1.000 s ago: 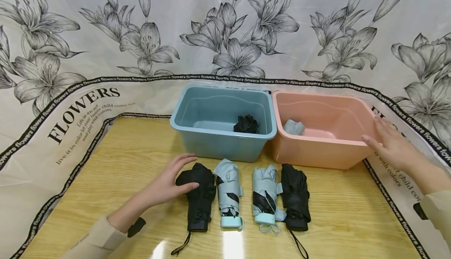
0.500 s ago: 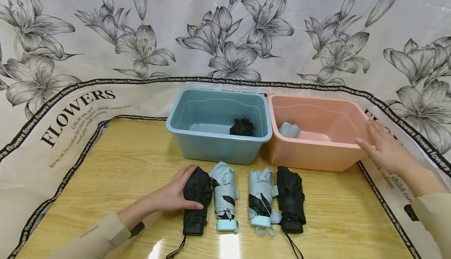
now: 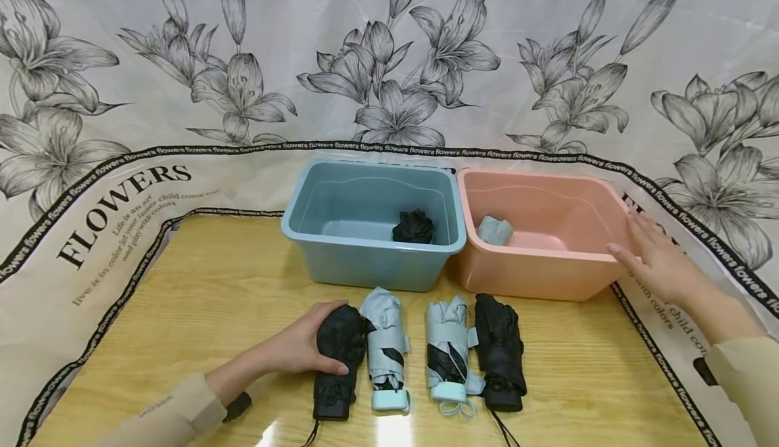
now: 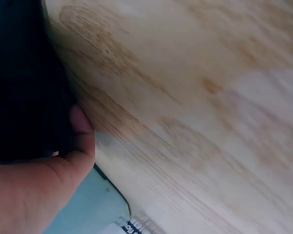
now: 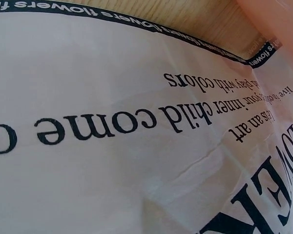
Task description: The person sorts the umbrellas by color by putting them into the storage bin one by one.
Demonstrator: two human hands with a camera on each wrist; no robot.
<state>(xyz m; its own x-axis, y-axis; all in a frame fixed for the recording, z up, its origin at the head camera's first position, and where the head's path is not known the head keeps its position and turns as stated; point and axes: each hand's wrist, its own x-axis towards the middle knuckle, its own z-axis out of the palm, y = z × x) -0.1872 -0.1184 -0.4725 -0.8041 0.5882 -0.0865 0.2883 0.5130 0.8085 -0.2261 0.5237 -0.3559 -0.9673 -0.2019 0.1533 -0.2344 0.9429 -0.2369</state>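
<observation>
My left hand (image 3: 304, 339) grips a folded black umbrella (image 3: 336, 389) at the left end of a row on the table. Its thumb lies across the umbrella's front, and the other fingers are mostly hidden behind it. In the left wrist view, the thumb of the left hand (image 4: 44, 187) presses the dark fabric. Beside it lie a folded light blue umbrella (image 3: 385, 359), a second light blue umbrella (image 3: 447, 318) and a second black umbrella (image 3: 500, 349). My right hand (image 3: 663, 268) rests on the right rim of the pink bin (image 3: 541, 274), fingers fairly straight.
A blue bin (image 3: 371, 264) stands left of the pink one, holding a black folded bundle (image 3: 414, 227). A light blue bundle (image 3: 496, 230) lies inside the pink bin. Flower-printed cloth (image 3: 255, 156) borders the wooden table (image 3: 207, 285) at the back and sides.
My left hand has come down around the left black umbrella and taken hold of it. The right hand stays on the pink bin's rim. The head view has shifted slightly.
</observation>
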